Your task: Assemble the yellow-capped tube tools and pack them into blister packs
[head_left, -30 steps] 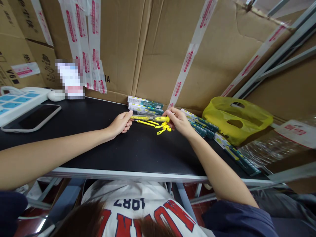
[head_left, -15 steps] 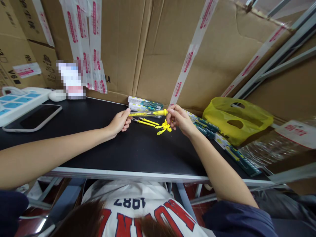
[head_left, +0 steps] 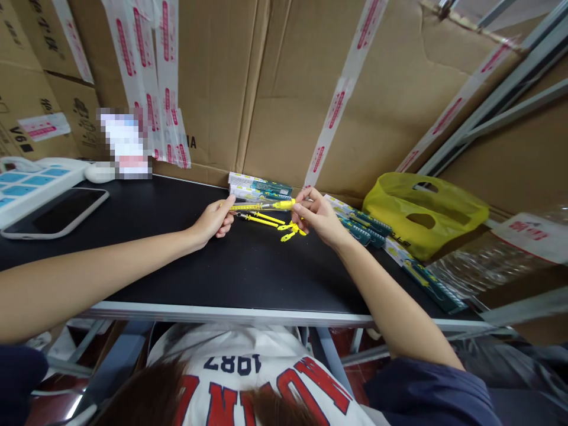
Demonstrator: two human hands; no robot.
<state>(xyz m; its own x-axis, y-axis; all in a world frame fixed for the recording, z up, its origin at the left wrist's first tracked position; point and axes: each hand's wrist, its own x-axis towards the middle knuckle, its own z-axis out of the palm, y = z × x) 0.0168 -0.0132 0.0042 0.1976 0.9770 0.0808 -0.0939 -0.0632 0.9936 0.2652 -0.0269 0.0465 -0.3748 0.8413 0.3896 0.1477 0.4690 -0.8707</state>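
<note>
A slim yellow tester pen (head_left: 261, 206) is held level a little above the black table (head_left: 177, 260). My left hand (head_left: 216, 219) pinches its left tip. My right hand (head_left: 318, 216) pinches its yellow cap end. Below the pen, on the table, lie another yellow pen (head_left: 261, 220) and a small heap of yellow clips (head_left: 290, 229). Packaged pens in green and white cards (head_left: 260, 184) are stacked just behind the hands.
More packaged pens (head_left: 368, 228) fan out to the right, beside a yellow plastic bag (head_left: 423, 213). A phone (head_left: 55, 212) and a white power strip (head_left: 35, 177) sit at the far left. Taped cardboard boxes (head_left: 288, 89) wall the back.
Both hands lifted the pen slightly and shifted it left. My right hand's fingers have closed in tighter on the cap end.
</note>
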